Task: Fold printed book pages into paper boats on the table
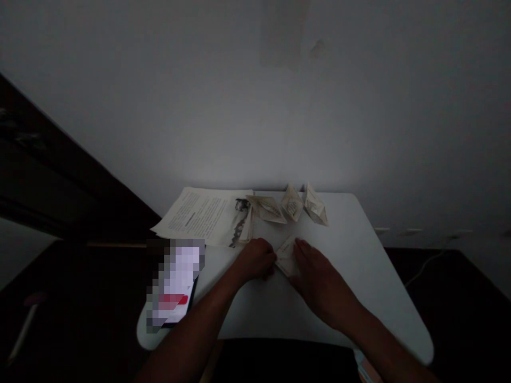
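Note:
A small folded piece of printed paper (286,256) lies on the white table (359,266) between my two hands. My left hand (257,259) is curled closed at the paper's left edge, pinching it. My right hand (317,279) lies over the paper's right side with its fingers pressed down on it. Three finished folded paper shapes (293,205) stand in a row at the table's far edge, just beyond my hands.
A stack of printed pages (203,215) lies at the far left of the table. A lit phone (175,282) rests at the left edge. A pale wall (255,96) rises behind the table. Dark floor surrounds it, with a cable (423,268) at right.

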{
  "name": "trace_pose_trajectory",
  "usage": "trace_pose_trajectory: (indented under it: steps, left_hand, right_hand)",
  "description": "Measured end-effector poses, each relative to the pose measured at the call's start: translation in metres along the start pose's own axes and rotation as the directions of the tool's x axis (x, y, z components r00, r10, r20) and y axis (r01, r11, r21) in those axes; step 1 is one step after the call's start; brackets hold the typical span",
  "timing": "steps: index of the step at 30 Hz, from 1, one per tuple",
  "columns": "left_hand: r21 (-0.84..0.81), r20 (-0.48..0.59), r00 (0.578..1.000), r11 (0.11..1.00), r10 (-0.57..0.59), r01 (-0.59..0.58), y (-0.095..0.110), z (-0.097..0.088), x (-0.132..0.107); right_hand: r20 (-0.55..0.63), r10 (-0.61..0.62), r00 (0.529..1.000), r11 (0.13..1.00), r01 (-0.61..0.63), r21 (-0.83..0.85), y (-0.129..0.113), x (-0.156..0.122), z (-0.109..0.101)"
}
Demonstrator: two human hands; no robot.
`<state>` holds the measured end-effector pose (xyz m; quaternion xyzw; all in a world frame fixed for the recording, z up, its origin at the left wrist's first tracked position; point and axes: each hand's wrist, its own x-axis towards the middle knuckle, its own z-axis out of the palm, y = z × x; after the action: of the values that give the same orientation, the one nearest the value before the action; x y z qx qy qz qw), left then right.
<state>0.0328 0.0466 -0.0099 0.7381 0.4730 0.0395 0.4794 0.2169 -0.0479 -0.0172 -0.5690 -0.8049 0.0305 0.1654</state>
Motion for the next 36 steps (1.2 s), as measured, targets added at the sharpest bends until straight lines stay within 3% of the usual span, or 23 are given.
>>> trace_pose_trajectory:
  steps: [6, 16, 21, 30, 36]
  left_hand:
    - [0.08, 0.022, 1.0, 0.997, 0.0, -0.002, 0.003, -0.003, 0.001]
    - [0.204, -0.017, 0.997, 0.977, 0.071, -0.066, 0.01, -0.005, -0.004]
    - [0.256, -0.027, 0.997, 0.964, 0.076, -0.066, 0.012, -0.006, -0.005]
    - [0.549, -0.113, 0.979, 0.832, 0.17, -0.081, 0.007, 0.002, -0.004]
    - [0.665, -0.148, 0.978, 0.747, 0.144, -0.01, 0.011, 0.005, -0.01]
  right_hand:
    - [0.097, -0.033, 0.995, 0.998, 0.037, -0.046, -0.001, -0.005, 0.026]
    - [0.048, 0.014, 0.999, 1.0, -0.012, -0.025, 0.0, 0.005, 0.018]
    - [0.0, -0.007, 1.0, 1.0, 0.007, -0.027, -0.001, 0.015, 0.026]
    - [0.081, -0.041, 0.996, 0.995, 0.048, -0.088, -0.004, 0.014, 0.03]
    - [0.079, -0.031, 0.996, 0.993, 0.04, -0.111, -0.005, 0.015, 0.031]
